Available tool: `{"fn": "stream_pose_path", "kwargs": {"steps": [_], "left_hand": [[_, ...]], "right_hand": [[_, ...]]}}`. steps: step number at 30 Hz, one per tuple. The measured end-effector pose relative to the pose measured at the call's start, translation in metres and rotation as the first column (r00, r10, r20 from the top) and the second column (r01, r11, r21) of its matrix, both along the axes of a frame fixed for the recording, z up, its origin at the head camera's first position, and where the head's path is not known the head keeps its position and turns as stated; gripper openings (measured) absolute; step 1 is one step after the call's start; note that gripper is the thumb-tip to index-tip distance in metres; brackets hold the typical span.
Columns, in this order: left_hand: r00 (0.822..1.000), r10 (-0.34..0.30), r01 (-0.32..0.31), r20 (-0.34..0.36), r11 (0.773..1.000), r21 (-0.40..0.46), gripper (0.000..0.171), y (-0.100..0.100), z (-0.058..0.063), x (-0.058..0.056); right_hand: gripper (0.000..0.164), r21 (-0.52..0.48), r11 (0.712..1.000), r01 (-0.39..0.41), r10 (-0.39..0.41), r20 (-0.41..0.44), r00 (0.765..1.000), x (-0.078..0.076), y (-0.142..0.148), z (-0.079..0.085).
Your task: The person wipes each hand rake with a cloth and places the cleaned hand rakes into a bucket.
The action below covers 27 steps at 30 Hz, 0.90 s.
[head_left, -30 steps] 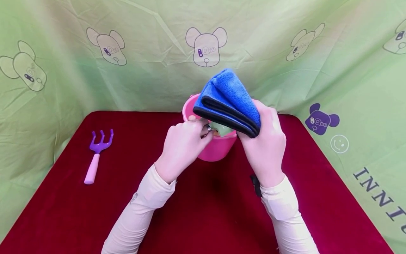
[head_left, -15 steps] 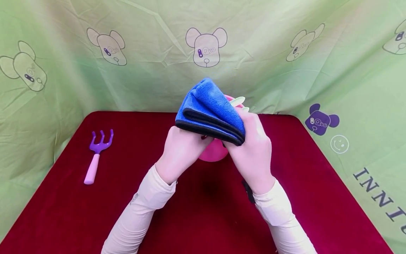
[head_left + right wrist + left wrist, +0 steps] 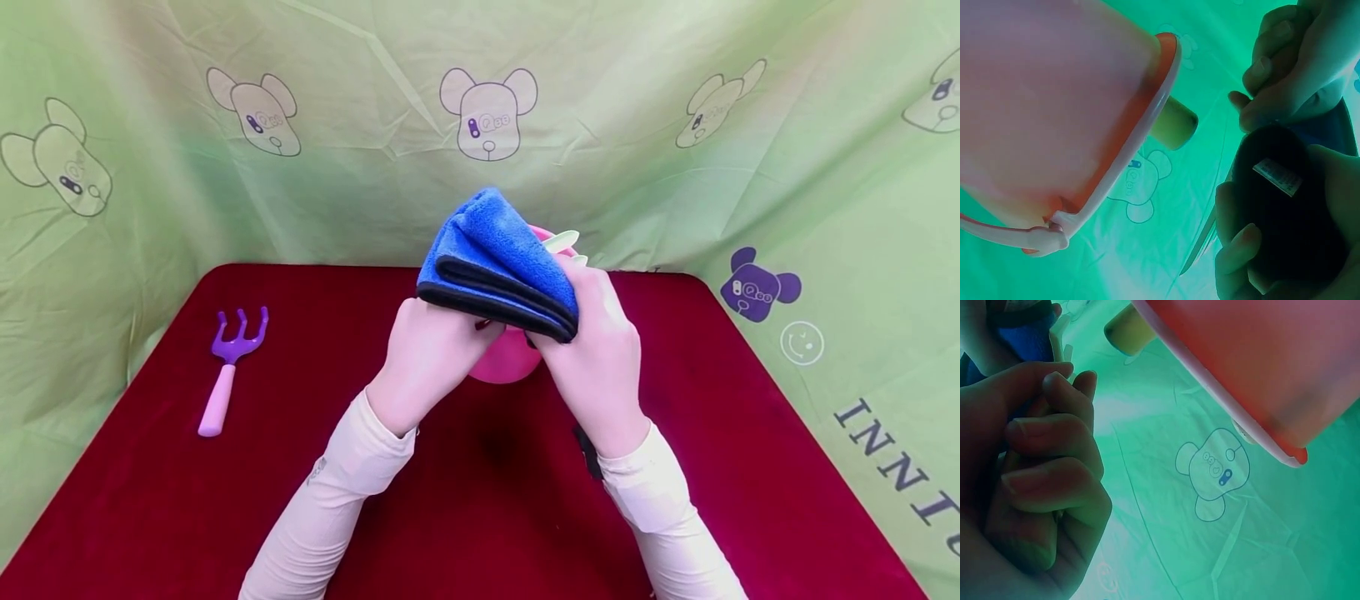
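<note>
My right hand point(image 3: 600, 358) grips a folded blue cloth point(image 3: 498, 250) with black edging, pressed around a small garden fork. Two light-green tines point(image 3: 562, 242) of the fork poke out past the cloth on the right. Below the cloth's left side, my left hand point(image 3: 431, 354) holds the fork by its handle point(image 3: 1022, 540), fingers curled round it in the left wrist view. The cloth hides the fork's middle. Both hands are over a pink bucket point(image 3: 504, 358), mostly covered by them in the head view.
A purple three-pronged hand rake with a pink handle point(image 3: 217, 400) lies at the left of the dark red tabletop point(image 3: 480, 517). A yellowish handle end point(image 3: 1175, 125) sticks up past the bucket's rim. Behind hangs a green printed curtain point(image 3: 360, 167).
My right hand has moved left and slightly down with the cloth, now covering the fork's middle and the bucket's opening. The tines show past the cloth. Over the last half second, hardly anything moves.
</note>
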<state>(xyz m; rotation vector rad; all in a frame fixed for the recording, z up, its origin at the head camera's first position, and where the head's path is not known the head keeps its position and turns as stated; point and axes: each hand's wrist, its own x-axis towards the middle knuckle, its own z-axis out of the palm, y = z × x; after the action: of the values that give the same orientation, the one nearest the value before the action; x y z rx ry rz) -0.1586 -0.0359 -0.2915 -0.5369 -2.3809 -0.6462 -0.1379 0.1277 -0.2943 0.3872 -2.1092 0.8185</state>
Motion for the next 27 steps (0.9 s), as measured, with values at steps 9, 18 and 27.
{"fn": "stream_pose_path", "kwargs": {"steps": [9,18,27], "left_hand": [[1.000,-0.007,0.007,-0.021,1.000,-0.011,0.041,-0.0001,-0.0002,-0.0002],[0.999,-0.006,0.006,-0.046,1.000,-0.012,0.038,0.0003,-0.0017,-0.0005],[0.999,-0.030,0.030,-0.023,0.999,-0.018,0.040,0.0004,-0.0010,-0.0016]], "right_hand": [[0.049,0.014,1.000,0.005,-0.005,0.009,1.000,-0.0009,0.0011,0.0005],[0.050,0.015,1.000,0.023,-0.024,0.030,0.999,0.0004,0.0022,0.0007],[0.052,-0.011,0.999,0.038,-0.038,0.013,0.999,-0.0009,0.0033,0.0028]]}}
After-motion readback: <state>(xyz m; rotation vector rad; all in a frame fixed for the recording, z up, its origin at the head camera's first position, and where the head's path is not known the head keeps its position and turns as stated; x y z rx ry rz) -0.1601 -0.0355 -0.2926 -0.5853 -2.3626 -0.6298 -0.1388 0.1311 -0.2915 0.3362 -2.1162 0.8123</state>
